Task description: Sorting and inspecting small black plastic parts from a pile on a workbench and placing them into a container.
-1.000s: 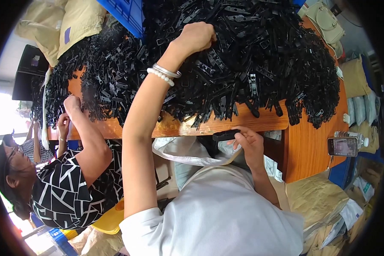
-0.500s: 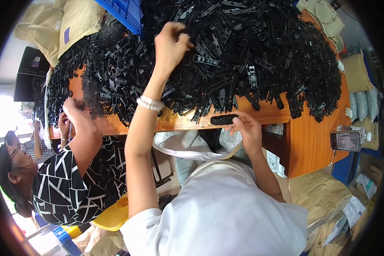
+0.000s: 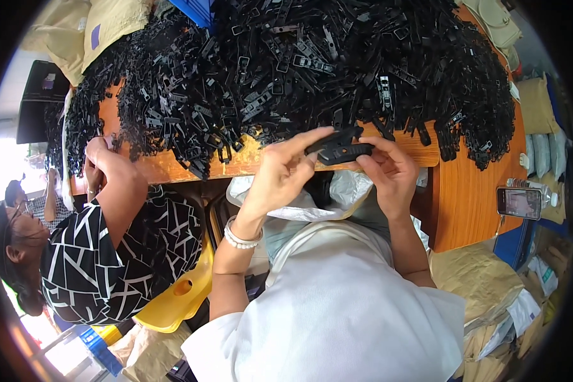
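My left hand, with a white bead bracelet on its wrist, pinches a long black plastic part. My right hand grips the right end of another black plastic part between thumb and fingers. The two parts are held against each other just above the table's front edge; how they fit together cannot be made out. Beyond my hands lies a large heap of black plastic parts, several of them long with rectangular openings.
A wooden table carries the heap. A phone stands upright at the right. A blue crate sits at the back. On my left, a person in a patterned top works beside a yellow chair. A whitish sack hangs at my lap.
My left hand has come back from the heap toward me with a black part and meets the part in my right hand. The right hand has risen slightly.
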Motion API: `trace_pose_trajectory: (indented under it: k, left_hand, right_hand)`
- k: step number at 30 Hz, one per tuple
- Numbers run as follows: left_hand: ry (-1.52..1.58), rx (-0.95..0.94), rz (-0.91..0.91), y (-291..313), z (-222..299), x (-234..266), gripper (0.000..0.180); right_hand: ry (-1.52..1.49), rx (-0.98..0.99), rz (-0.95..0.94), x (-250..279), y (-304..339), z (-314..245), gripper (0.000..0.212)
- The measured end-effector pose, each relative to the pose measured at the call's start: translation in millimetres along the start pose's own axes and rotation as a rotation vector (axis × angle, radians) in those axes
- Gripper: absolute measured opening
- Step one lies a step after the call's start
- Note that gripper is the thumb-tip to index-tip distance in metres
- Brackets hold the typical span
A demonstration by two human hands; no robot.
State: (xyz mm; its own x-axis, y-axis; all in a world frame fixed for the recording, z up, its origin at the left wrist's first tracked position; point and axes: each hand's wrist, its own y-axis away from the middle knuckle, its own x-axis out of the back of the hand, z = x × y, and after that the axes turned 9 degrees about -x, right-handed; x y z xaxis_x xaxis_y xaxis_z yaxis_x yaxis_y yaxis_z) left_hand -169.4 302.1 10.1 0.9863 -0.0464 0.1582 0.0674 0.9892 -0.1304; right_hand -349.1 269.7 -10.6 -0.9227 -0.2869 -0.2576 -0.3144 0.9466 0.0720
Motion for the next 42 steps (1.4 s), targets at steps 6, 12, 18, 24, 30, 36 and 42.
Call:
trace_pose_trajectory:
  k: [6,12,18,24,30,36,42]
  left_hand:
    - [-0.038,-0.110,0.134,14,-12,-16,0.041]
    - [0.048,-0.207,0.131,25,-15,-17,0.036]
    - [0.007,-0.188,0.091,35,-12,-14,0.035]
    - [0.050,0.001,-0.009,42,-25,-8,0.042]
    - [-0.162,-0.002,0.077,51,-31,13,0.025]
    - [-1.410,-0.082,0.289,43,-60,87,0.022]
    - [-1.422,-0.171,0.148,40,-60,107,0.016]
  right_hand:
    - [0.232,-0.027,0.032,3,9,3,0.028]
    - [0.365,0.131,-0.231,5,1,-4,0.037]
    - [0.560,0.320,-0.155,7,1,3,0.034]
    - [0.375,0.052,-0.260,5,2,8,0.029]
    - [0.568,0.058,-0.257,-1,11,15,0.026]
    - [0.717,-0.088,-0.391,2,17,27,0.021]
    - [0.722,-0.105,-0.327,8,19,30,0.016]
